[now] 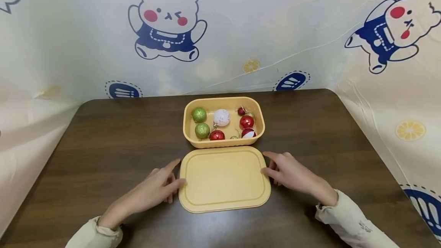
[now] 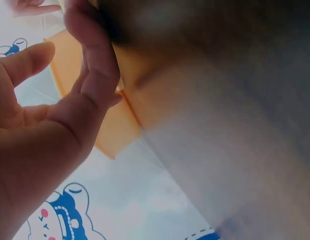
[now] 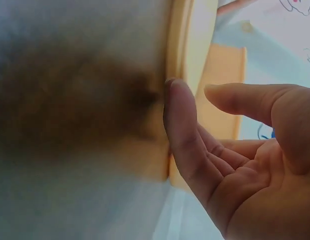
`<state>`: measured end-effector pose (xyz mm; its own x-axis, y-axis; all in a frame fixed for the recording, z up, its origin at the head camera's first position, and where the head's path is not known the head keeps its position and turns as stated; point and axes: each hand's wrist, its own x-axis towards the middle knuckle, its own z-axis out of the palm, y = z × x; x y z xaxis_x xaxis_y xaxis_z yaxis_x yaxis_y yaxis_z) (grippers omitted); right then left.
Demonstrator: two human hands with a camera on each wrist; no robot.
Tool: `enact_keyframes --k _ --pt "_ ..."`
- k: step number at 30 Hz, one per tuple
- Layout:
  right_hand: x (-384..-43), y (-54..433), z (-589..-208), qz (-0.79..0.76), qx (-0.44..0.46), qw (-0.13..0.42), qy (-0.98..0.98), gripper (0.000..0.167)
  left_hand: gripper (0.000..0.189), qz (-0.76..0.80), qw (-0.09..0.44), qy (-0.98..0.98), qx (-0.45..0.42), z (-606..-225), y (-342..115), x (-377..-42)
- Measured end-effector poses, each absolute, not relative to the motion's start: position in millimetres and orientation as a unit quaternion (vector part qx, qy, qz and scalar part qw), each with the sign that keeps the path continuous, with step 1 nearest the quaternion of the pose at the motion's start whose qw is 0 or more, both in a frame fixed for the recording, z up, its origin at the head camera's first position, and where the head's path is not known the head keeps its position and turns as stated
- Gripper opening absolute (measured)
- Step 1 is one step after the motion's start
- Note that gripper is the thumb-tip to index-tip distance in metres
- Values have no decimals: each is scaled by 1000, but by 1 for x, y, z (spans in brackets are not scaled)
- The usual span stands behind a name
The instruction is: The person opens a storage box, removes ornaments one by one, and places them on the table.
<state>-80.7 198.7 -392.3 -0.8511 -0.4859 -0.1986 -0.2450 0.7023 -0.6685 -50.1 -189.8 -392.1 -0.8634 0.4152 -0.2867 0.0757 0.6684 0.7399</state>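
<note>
A flat yellow lid [image 1: 225, 179] with rounded corners lies on the table in front of a yellow box [image 1: 224, 144]. At the lid's left edge is my left hand [image 1: 156, 186], thumb tip overlapping the rim and index finger stretched out beside it. My right hand [image 1: 291, 173] mirrors this at the right edge, its thumb just over the rim. In the right wrist view, a fingertip [image 3: 179, 95] sits right by the rim while the thumb stands apart from it. The left wrist view has the left thumb [image 2: 37, 60] spread away from the fingers.
Inside the box lie Christmas balls: two green glitter ones [image 1: 202, 130], a speckled white one [image 1: 221, 118] and several red ones [image 1: 247, 122]. A dark wooden table [image 1: 131, 144] carries everything. Behind it hangs a cloth [image 1: 227, 22] printed with cartoon bears.
</note>
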Motion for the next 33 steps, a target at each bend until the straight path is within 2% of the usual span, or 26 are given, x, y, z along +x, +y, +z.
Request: enact_keyframes --k 9,15,19,25,33 --pt "-91 205 -365 -305 -238 87 918 38 44 381 110 903 166 -375 -195 -59" --pt "-98 208 -345 -286 -237 34 928 27 35 408 63 896 161 -364 -198 -64" --pt "-103 205 -334 -282 -238 15 929 24 33 430 46 889 151 -362 -201 -71" --pt "-115 197 -323 -280 -241 -6 929 29 34 447 35 883 138 -356 -204 -84" --pt "-133 189 -313 -286 -238 -11 928 31 35 455 3 878 149 -346 -206 -103"
